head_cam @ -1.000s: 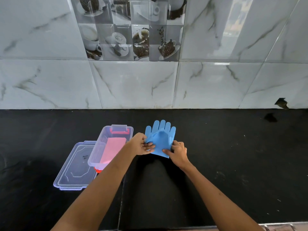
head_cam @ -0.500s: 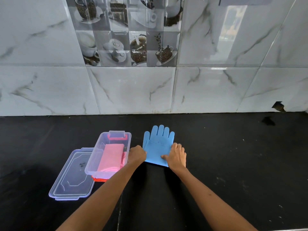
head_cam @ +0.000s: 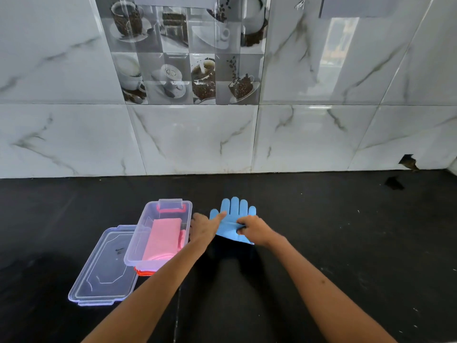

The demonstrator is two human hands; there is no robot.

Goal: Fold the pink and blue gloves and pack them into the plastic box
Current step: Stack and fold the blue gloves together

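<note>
A: Head view. What has changed at the blue glove?

B: Half a second ago both hands lay flat on the glove, pressing it to the counter. Now the right hand has its fingers pinched together on a raised ridge of the blue material across the palm region; the left hand rests with fingers extended, index tip on the glove's left edge, gripping nothing.

A: Meaning for the task?

B: Probably a fresh fold is starting. The pink glove already lies folded inside the box, whose lid sits beside it.

A: Orientation of the blue glove?

B: Fingers point away, toward the tiled wall; the cuff lies nearest the person. Its long axis runs near-to-far, roughly parallel to the box just beside it.
</note>
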